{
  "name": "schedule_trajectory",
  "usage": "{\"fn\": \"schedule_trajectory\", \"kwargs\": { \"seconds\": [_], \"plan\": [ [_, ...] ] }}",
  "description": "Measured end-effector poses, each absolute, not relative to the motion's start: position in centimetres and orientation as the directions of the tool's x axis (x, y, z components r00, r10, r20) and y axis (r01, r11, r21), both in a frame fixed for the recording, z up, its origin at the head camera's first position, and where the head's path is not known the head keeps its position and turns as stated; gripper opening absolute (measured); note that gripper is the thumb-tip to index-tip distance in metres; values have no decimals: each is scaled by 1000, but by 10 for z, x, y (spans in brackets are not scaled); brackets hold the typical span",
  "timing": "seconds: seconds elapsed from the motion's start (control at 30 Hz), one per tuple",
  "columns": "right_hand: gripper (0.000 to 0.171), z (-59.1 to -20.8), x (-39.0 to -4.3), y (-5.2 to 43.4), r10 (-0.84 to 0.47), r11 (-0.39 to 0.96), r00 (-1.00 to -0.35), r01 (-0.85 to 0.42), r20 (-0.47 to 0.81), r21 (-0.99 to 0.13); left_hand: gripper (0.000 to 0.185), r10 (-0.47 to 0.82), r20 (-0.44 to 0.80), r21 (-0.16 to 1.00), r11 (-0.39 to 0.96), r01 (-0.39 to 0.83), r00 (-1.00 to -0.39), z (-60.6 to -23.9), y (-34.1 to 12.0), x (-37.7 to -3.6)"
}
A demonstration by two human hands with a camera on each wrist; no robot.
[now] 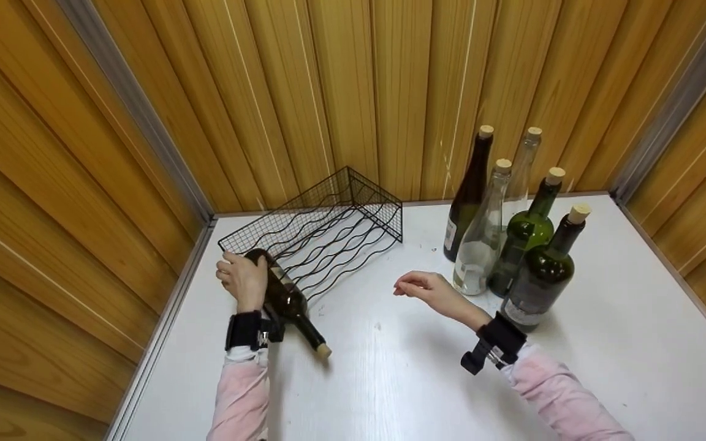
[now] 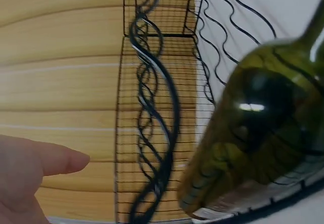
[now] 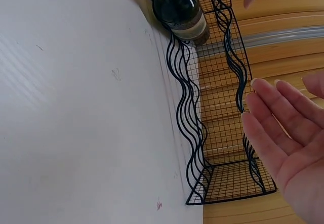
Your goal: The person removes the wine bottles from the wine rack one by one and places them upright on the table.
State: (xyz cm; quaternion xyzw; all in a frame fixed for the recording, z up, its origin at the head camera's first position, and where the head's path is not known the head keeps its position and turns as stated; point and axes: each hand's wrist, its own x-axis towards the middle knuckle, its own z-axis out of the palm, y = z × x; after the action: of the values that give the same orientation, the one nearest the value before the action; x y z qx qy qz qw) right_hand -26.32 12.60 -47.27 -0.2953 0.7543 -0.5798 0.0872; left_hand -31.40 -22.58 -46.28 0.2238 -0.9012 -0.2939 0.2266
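Note:
A dark green wine bottle with a cork lies in the left end of a black wire wine rack. Its neck points out over the table toward the front. My left hand is at that end of the rack, beside the bottle's base; in the left wrist view one straight finger is apart from the glass. Over the table right of the rack hovers my right hand, holding nothing. The right wrist view has its palm and loosely bent fingers.
Several corked bottles stand together at the right: a dark brown one, clear ones and green ones. Wood-patterned walls border the white table at the back and sides.

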Motion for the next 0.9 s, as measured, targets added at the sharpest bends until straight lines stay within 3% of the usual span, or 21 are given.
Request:
{"fn": "schedule_trajectory", "kwargs": {
  "seconds": [0.3,0.53,0.67,0.9],
  "plan": [
    [19,-477,-270,102,-564,140,-805,-315,186,-939,39,-587,19,752,542,-375,-809,-480,-240,-320],
    [25,-491,-281,68,-563,62,-826,-71,23,-996,34,-559,52,764,556,-328,-827,-481,-240,-322],
    [30,-517,-289,40,-541,105,-835,54,-102,-993,31,-563,65,762,561,-324,-824,-484,-238,-321],
    [40,-564,-297,-13,-527,169,-831,103,-178,-980,36,-565,61,755,565,-333,-823,-485,-237,-321]
  ]
}}
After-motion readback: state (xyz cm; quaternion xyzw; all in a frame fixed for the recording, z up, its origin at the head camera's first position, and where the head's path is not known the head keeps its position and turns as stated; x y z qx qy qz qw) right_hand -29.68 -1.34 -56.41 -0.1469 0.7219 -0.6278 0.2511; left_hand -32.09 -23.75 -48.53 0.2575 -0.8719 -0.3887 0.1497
